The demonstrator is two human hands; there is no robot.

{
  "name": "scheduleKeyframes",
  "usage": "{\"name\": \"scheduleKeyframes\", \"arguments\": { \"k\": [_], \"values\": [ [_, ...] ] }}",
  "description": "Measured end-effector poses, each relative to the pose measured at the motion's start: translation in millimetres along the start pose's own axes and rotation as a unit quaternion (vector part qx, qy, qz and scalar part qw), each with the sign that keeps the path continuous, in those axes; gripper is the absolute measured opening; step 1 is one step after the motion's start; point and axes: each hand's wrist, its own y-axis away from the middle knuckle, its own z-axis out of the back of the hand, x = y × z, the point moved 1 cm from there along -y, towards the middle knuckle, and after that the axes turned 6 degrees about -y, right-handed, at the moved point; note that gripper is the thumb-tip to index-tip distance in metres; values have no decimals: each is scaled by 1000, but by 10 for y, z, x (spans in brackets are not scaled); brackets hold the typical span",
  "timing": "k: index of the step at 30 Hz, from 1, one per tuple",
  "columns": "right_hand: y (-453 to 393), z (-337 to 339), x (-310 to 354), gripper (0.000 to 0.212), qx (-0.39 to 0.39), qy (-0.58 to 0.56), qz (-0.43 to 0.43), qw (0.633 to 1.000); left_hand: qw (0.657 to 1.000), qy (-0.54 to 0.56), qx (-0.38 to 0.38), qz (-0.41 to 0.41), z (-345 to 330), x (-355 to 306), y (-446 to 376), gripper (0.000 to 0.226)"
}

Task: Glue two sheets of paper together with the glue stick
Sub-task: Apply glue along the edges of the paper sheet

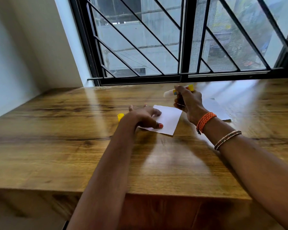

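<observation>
Pressing down on a white sheet of paper [167, 119], the left hand [145, 117] lies flat on the wooden counter [56, 130] in the head view, its fingers [157, 112] spread and relaxed over the sheet's left part, thumb resting near the sheet's near edge. This sheet lies turned like a diamond, roughly in the middle of the counter.

Just right of it, the right hand [189, 103] is raised above the counter with its fingers curled around the glue stick [177, 91], which it holds almost level. The stick's pale end points left and its yellow end points right; the picture is blurred there, so finer detail cannot be told. A second sheet of paper [218, 110] lies flat on the counter beyond and to the right of that hand, partly hidden by the wrist.

A small yellow cap [120, 117] stands on the counter just left of the left wrist. The right forearm wears an orange braided band [205, 122] and thin bangles [227, 140]. A barred window [173, 39] rises behind the counter.
</observation>
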Motion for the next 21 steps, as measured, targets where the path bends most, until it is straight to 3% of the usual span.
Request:
{"name": "scheduleKeyframes", "arguments": {
  "k": [4,9,12,14,17,21],
  "values": [
    [32,-40,-64,13,30,24,9,999,999,32,-11,-25,-25,-15,103,54],
    [72,-61,-42,12,52,18,-9,998,990,100,39,-96,-67,104,209,57],
    [99,-85,-28,11,63,16,-17,998,953,208,129,-181,-48,193,403,61],
    [109,-93,-27,10,73,19,-21,997,927,267,149,-218,-69,246,517,57],
    [110,-97,-24,10,87,24,-27,996,909,369,35,-191,-135,242,591,49],
    [104,-98,-37,14,80,19,-36,996,897,338,-273,-83,-99,119,694,31]
  ]
}}
